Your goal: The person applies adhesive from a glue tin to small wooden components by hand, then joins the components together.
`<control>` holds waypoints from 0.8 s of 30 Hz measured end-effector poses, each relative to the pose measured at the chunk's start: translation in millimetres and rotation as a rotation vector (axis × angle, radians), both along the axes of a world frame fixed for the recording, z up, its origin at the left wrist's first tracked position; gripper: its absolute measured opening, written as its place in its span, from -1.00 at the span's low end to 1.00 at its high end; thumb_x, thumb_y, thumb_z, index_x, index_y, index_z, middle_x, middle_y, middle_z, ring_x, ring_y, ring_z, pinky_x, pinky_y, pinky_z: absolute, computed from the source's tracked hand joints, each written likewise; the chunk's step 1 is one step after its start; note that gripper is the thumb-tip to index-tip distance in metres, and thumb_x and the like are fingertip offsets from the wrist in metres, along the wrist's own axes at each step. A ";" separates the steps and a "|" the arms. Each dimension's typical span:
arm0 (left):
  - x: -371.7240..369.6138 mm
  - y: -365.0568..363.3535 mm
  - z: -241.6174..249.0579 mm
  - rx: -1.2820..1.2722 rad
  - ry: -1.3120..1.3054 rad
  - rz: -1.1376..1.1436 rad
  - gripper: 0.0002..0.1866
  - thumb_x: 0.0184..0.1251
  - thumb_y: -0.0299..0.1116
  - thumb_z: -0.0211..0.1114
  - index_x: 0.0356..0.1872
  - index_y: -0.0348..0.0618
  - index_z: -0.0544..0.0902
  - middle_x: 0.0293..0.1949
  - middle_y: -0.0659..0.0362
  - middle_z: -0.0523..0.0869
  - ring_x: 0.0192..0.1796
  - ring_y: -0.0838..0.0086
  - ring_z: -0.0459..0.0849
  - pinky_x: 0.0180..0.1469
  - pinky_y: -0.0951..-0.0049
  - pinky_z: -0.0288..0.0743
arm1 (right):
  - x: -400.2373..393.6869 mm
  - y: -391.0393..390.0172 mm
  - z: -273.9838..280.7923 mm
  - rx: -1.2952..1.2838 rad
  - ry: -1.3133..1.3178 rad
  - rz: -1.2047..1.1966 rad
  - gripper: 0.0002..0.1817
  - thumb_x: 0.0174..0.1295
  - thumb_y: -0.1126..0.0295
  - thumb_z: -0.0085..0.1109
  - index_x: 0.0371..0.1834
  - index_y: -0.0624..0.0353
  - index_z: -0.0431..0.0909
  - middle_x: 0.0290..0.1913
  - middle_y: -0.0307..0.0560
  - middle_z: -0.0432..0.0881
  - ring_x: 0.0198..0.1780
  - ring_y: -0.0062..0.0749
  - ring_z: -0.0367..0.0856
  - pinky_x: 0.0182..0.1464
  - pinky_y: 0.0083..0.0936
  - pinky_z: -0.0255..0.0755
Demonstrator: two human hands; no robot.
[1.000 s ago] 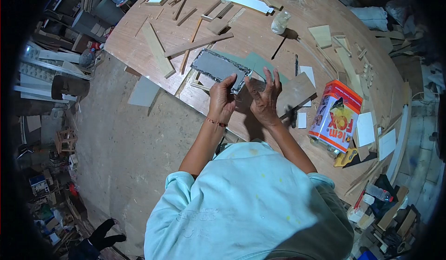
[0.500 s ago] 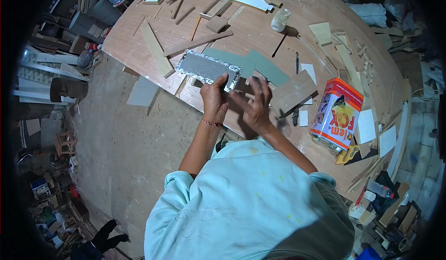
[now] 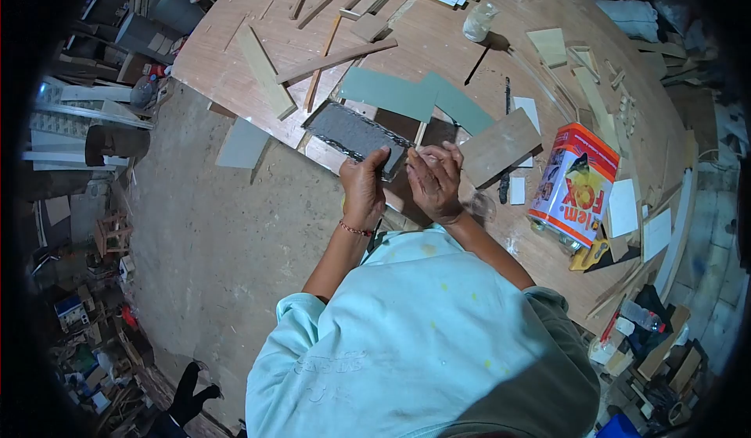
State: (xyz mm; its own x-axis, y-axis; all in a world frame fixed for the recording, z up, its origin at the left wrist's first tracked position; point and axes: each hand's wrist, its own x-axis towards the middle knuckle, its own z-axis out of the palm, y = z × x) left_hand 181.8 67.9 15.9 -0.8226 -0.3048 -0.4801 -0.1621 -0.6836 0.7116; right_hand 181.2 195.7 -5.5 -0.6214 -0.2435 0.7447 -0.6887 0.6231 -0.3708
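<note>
My left hand (image 3: pixel 364 185) grips a thin rectangular dark grey panel (image 3: pixel 356 134), its thumb on the upper face near the lower right end. A glossy, wet-looking strip runs round the panel's edges. Close to that right end is my right hand (image 3: pixel 436 181), its fingers bent and partly apart. Its fingertips are at the panel's edge; whether they touch it is hard to see. Beneath and behind the panel, green-grey sheets (image 3: pixel 383 90) lie on the wooden table (image 3: pixel 438 43). A brown board (image 3: pixel 501 148) rests just right of my right hand.
An orange and white can (image 3: pixel 575 184) stands at the right, near a yellow-handled saw (image 3: pixel 588 256). Farther back is a jar (image 3: pixel 479 22) of pale contents. Wood strips (image 3: pixel 336 61) and white pieces (image 3: pixel 622 207) are scattered over the table. Concrete floor (image 3: pixel 211 242) lies to the left.
The panel has tilted, so its glossy edges no longer shine brightly. My right hand's fingers have drawn in from a wider spread toward the panel's right end. My left hand keeps its grip.
</note>
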 end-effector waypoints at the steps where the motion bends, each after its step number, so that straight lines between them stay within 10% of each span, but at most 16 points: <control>1: 1.5 0.3 1.5 -0.013 0.000 -0.036 -0.81 -0.05 -0.66 0.24 -0.38 -0.32 0.44 -0.43 0.13 0.58 -0.43 0.45 0.60 -0.34 0.53 0.52 | -1.0 -0.6 2.4 -0.005 -0.002 0.007 -0.41 -0.19 0.58 0.26 0.04 0.06 0.43 -0.25 -0.24 0.44 -0.18 -0.37 0.45 0.00 -0.20 0.21; 9: 5.7 1.8 25.3 -0.069 0.082 -0.182 -0.84 0.07 -0.46 0.29 -0.46 -0.30 0.48 -0.46 0.13 0.59 -0.47 0.53 0.58 -0.41 0.59 0.47 | -7.1 1.0 14.6 -0.010 0.045 0.029 -0.54 -0.10 0.61 0.23 -0.04 0.14 0.49 -0.31 -0.26 0.52 -0.23 -0.43 0.51 0.01 -0.28 0.26; 15: 22.8 -35.8 18.6 -0.113 0.151 -0.278 -0.77 0.20 -0.32 0.21 -0.34 -0.33 0.51 -0.41 0.16 0.60 -0.39 0.53 0.56 -0.35 0.61 0.46 | -15.6 -3.6 21.7 -0.576 -0.405 -0.039 -0.60 -0.09 0.79 0.07 -0.13 0.23 0.50 -0.21 -0.06 0.57 -0.22 -0.37 0.54 -0.06 -0.42 0.39; 20: -8.1 -83.2 -5.3 -1.112 0.255 -0.070 -0.70 0.15 -0.40 0.24 -0.11 -0.34 0.51 -0.18 0.09 0.53 -0.17 0.45 0.55 -0.20 0.56 0.49 | -24.5 -5.4 18.6 -1.095 -0.692 -0.039 -0.40 -0.04 0.77 0.09 0.16 0.22 0.30 -0.29 -0.21 0.47 -0.24 -0.63 0.44 -0.15 -0.74 0.39; 24: -38.5 -102.5 -4.6 -1.014 0.249 -0.271 -0.63 0.12 -0.46 0.25 -0.01 -0.27 0.50 -0.13 0.07 0.51 -0.11 0.43 0.53 -0.17 0.49 0.50 | -21.8 -11.0 12.8 -1.259 -0.919 -0.084 -0.42 -0.04 0.70 0.16 0.14 0.20 0.31 -0.25 -0.21 0.49 -0.23 -0.62 0.46 -0.17 -0.70 0.37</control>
State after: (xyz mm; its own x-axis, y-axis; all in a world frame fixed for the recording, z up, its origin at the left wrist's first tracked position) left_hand 143.3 -34.6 11.3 -0.9623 -0.2589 0.0839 0.0085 0.2797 0.9601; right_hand 159.4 184.7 7.3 -0.9403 0.2794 -0.1942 0.0785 -0.3774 -0.9227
